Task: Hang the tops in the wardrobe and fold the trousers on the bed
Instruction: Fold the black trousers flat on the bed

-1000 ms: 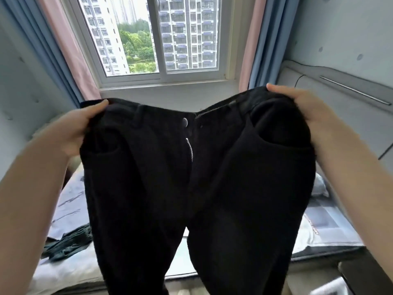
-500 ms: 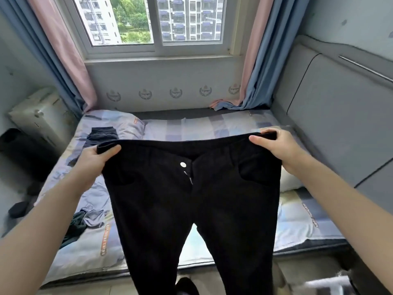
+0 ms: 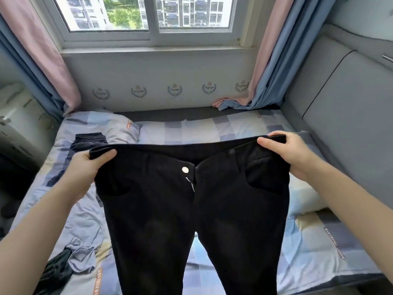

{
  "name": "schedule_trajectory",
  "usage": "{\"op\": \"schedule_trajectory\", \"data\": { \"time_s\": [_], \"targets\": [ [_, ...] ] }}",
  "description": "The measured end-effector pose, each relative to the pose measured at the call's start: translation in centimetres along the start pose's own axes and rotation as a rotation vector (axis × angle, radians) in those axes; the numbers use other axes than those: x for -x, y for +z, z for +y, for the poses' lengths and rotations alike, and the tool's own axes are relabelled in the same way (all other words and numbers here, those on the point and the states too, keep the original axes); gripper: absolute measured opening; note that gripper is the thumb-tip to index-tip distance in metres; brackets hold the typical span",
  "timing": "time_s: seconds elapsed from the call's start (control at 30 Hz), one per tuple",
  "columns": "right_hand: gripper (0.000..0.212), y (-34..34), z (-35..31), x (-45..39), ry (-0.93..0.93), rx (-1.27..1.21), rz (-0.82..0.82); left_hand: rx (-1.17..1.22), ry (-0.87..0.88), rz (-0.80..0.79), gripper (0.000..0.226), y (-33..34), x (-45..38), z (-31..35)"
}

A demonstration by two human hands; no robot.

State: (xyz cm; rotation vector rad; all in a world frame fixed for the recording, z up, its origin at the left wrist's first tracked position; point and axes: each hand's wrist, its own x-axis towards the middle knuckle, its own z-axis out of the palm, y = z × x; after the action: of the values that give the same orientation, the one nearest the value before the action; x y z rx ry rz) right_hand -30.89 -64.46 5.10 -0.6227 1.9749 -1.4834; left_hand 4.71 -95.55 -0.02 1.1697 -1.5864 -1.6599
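Both hands pinch the waistband of a pair of black trousers (image 3: 191, 209) and hold it stretched wide above a bed (image 3: 308, 248). Seen from the head camera, the left hand (image 3: 85, 169) grips the waistband's left corner, thumb on the front of the cloth and fingers curled behind it; the right hand (image 3: 287, 154) grips the right corner the same way, thumb laid along the top edge. Front side faces the camera, with a silver button (image 3: 185, 169) fastened at the waist and a short run of zip teeth showing below it. Two legs hang down side by side and run out of the picture at the bottom, over the near edge of the bed.

A checked blue, grey and white cover lies on the bed. At its far left, a pillow (image 3: 102, 126) in matching fabric carries a dark folded garment (image 3: 89, 141) just behind the left hand. Near the left forearm, a crumpled pale blue garment (image 3: 83, 254) touches a dark green one (image 3: 55, 271). A white pillow (image 3: 304, 199) sits under the right forearm. Beyond the bed, a window (image 3: 148, 13) is framed by pink and blue curtains (image 3: 268, 60). A grey padded headboard (image 3: 340, 99) runs along the right.
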Motion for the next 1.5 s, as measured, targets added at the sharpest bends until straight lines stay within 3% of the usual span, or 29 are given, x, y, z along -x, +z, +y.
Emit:
{"op": "schedule_trajectory", "data": {
  "time_s": [0.2,0.3,0.4,0.47,0.6,0.7,0.8,0.87,1.07,1.2,1.3,1.4,1.5],
  "targets": [
    [0.014,3.0,-1.5,-13.9,-0.036,0.090,0.062,-0.078,-0.012,-0.075,0.028,2.5,-14.6,1.3],
    [0.026,5.6,0.2,-24.0,-0.090,0.191,0.202,-0.145,0.096,-0.002,0.030,5.4,-25.0,0.8],
    [0.055,7.6,4.7,-32.8,-0.056,0.269,0.375,-0.628,0.259,0.233,0.066,8.2,-34.5,-2.5],
    [0.076,9.5,11.1,-35.4,0.060,0.294,0.401,-0.930,0.207,0.279,0.077,9.8,-36.7,-9.3],
    [0.058,13.8,29.8,-31.6,0.324,0.388,0.205,-1.266,-0.052,-0.158,0.078,12.3,-30.3,-30.4],
    [0.046,14.4,41.3,-27.0,0.499,0.405,0.177,-1.336,-0.251,-0.444,0.073,12.3,-22.3,-43.4],
    [0.027,13.5,48.7,-23.7,0.587,0.413,0.113,-1.277,-0.372,-0.651,0.071,13.5,-16.0,-50.7],
    [0.042,12.6,53.2,-22.2,0.647,0.440,0.094,-1.230,-0.388,-0.750,0.071,15.5,-13.3,-53.6],
    [0.043,10.6,62.6,-18.4,0.797,0.496,0.014,-1.248,-0.083,-0.741,0.070,23.9,-10.1,-57.7],
    [0.024,10.4,65.0,-17.8,0.714,0.516,-0.038,-0.896,-0.259,-0.661,0.072,28.7,-9.8,-58.9],
    [0.027,10.3,64.8,-17.3,0.634,0.355,-0.183,-0.746,-0.310,-0.535,0.069,30.9,-9.7,-59.8],
    [0.027,7.9,65.3,-16.1,0.532,0.301,-0.058,-0.806,-0.287,-0.551,0.064,32.1,-9.5,-60.3],
    [0.017,5.1,66.9,-15.9,0.577,0.460,0.025,-1.006,-0.254,-0.611,0.060,33.1,-9.1,-60.6]
  ]
}}
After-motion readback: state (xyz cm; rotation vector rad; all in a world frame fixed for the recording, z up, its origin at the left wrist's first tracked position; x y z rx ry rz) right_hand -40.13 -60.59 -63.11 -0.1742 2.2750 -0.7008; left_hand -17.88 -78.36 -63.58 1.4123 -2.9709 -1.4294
